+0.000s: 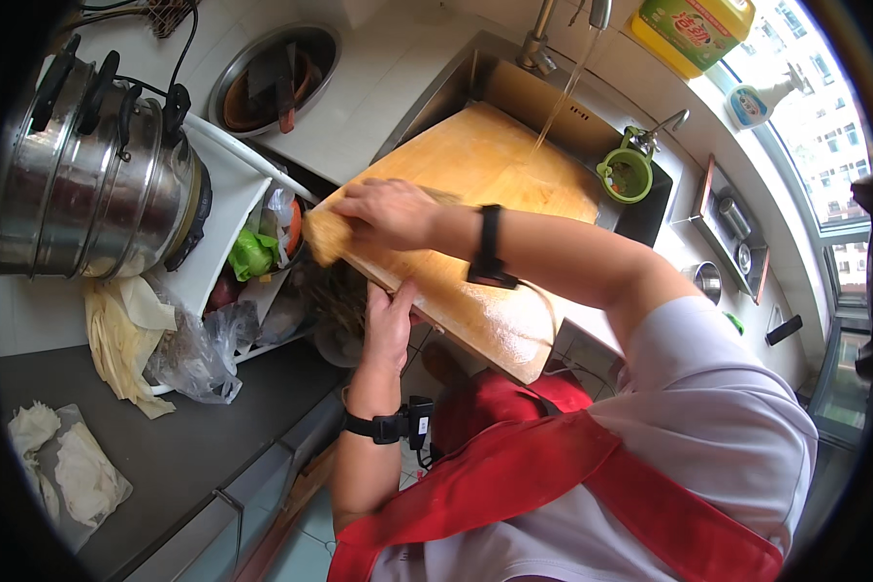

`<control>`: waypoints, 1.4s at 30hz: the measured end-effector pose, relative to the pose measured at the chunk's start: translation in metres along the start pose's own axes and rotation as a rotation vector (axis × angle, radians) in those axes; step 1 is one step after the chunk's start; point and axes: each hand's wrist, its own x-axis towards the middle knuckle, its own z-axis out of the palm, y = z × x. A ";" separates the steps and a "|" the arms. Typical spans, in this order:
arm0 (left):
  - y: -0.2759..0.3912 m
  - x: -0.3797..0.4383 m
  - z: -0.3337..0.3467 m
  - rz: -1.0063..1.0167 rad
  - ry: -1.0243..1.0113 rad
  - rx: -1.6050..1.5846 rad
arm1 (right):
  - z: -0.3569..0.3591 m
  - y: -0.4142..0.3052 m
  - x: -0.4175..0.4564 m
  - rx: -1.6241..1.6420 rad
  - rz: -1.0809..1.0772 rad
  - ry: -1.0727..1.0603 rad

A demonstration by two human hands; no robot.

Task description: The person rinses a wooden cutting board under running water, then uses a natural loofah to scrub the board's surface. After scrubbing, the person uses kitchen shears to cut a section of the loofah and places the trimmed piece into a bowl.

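A large wooden cutting board (473, 167) lies tilted over a steel sink (596, 109), its near corner reaching out past the counter. My left hand (389, 320) grips the board's side edge from below. On the board's far left corner, my right hand (385, 211) holds a yellowish-brown scrubber (325, 234), blurred, perhaps a loofah or brush. Water runs from the faucet (537, 54) onto the board. Whitish foam or wet shine (516, 320) shows on the part nearest me.
Stacked steamer pots (94, 174) stand on the left beside a white rack (225, 196) holding bagged vegetables. A steel basin (225, 80) with a cleaver rests on the counter. A green strainer (626, 174) hangs at the sink's right; a detergent jug (691, 33) stands behind.
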 end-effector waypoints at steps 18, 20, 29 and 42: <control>0.002 -0.001 -0.009 0.027 -0.138 -0.030 | 0.003 -0.008 0.009 0.038 -0.084 -0.128; -0.002 0.000 -0.012 -0.005 -0.109 0.033 | -0.020 -0.003 -0.057 0.092 -0.107 -0.243; 0.015 -0.013 0.001 -0.022 -0.248 0.031 | -0.020 0.033 -0.017 0.047 0.150 -0.203; 0.009 -0.002 -0.012 -0.124 -0.291 -0.119 | -0.038 0.019 -0.126 0.077 0.037 -0.211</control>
